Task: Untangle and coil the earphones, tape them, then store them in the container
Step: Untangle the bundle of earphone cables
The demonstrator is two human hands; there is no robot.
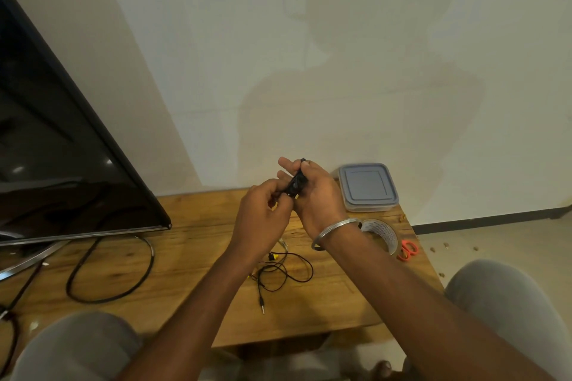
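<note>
Here, at the far left, a dark television (62, 148) stood on a wooden table (192, 257), with a thick black cable (108, 272) looped beside its base. Near the middle, the left hand (263, 213) was raised above the table, its fingers curled and pinching the lower end of a small black bundle of earphones (297, 184). The right hand (318, 195), close beside it, gripped the same bundle between thumb and fingers and wore a metal bangle (335, 233) on its wrist. The hands were together, both clamped on the earphones, which were up in the air rather than lying on the wood. Below them a loose tangle of wire (284, 269) with a plug lay on the table. Further right sat a lidded plastic container (368, 187) by the wall, then a roll of tape (382, 233) and red scissors (408, 250) near the table's edge.

The step appeared to be finishing the coil. Doing it well would likely have called for a firm right-hand pinch across all the loops, so none sprang apart. The left hand could then tuck the last end in snugly before either hand reached for the tape.
</note>
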